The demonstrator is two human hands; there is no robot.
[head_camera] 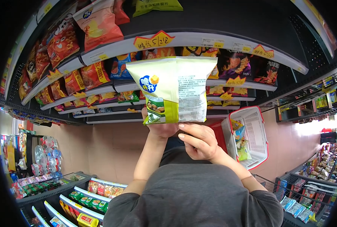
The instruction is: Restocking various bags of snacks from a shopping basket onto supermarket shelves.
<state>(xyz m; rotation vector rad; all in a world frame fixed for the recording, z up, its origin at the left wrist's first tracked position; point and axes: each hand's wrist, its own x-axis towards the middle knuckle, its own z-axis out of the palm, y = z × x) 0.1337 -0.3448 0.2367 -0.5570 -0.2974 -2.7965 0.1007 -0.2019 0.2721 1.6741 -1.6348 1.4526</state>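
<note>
A green-and-white chip bag (162,93) stands upright before me, its printed back panel facing me. My left hand (162,130) grips it from behind and below; most of those fingers are hidden by the bag. Just under the bag's bottom edge is my right hand (201,140), palm turned inward, with its fingers partly bent and slightly apart. One fingertip comes very close to the bag's lower edge; whether it touches cannot be told. Nothing shows in that hand.
Tiered shelves (197,39) of snack bags rise in front, with a pink chip bag (99,25) upper left. On my right, a white shopping basket (253,136) with a red rim holds several snack bags. Behind me on the left stands another shelf unit (84,204). Tiled floor (111,150) lies between.
</note>
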